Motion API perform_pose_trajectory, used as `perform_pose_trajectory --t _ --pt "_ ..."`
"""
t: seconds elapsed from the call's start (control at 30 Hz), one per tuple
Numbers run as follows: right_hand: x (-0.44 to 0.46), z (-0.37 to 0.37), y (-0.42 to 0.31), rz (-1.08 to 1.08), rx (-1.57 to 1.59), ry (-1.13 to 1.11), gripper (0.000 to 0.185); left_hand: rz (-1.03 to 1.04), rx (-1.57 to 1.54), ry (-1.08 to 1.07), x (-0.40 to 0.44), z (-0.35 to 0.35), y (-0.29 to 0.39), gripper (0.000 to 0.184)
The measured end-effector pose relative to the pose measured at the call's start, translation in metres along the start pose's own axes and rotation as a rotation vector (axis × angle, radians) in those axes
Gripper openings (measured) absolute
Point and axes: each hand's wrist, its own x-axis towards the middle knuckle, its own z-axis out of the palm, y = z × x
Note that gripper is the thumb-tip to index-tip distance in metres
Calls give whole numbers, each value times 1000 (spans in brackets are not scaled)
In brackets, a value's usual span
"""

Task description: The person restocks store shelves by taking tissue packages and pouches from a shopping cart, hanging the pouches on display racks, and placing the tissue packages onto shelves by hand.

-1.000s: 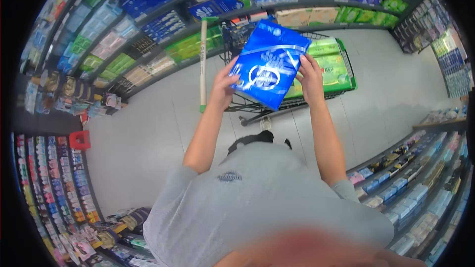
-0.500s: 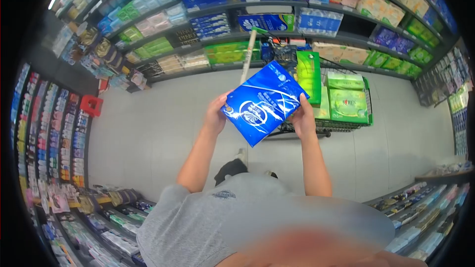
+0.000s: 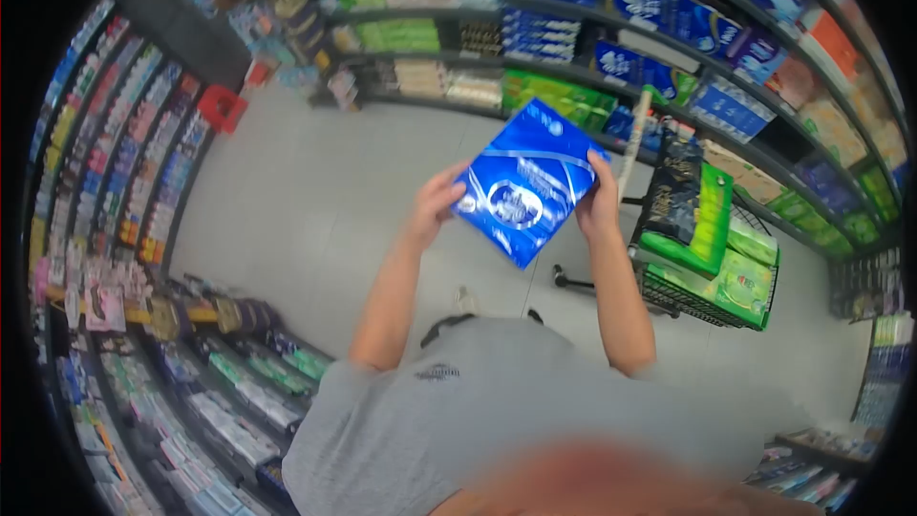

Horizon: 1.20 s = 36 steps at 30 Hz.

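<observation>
Between my two hands is a shiny blue plastic-wrapped pack (image 3: 530, 182), probably paper tissues, tilted with one corner toward me. My left hand (image 3: 437, 201) grips its left corner, and my right hand (image 3: 599, 196) is closed around the right corner. Just right of my right hand stands a black wire shopping cart (image 3: 702, 296). A green pack (image 3: 714, 220), a black pack (image 3: 673, 186) and a light green tissue pack (image 3: 747, 282) lie in it. The cart's pale handle bar (image 3: 634, 148) slants up behind my right hand.
Ahead runs a long shelf (image 3: 478, 59) of tissue packs, with blue packs (image 3: 540, 33) and green packs (image 3: 564, 98) on it. To the left are racks of small bottles (image 3: 124, 153) and a red basket (image 3: 222, 109). More shelving (image 3: 210, 392) lies behind me at left. Grey floor (image 3: 315, 182) spreads between.
My view has turned to the left, so the cart and shelf appear farther right. The blue pack stays in both hands, its angle slightly changed.
</observation>
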Motion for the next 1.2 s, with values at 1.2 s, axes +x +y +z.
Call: perform_pose_trajectory --t 1.2 --pt "419 129 23 -60 -26 -95 52 338 -96 80 447 -158 130 82"
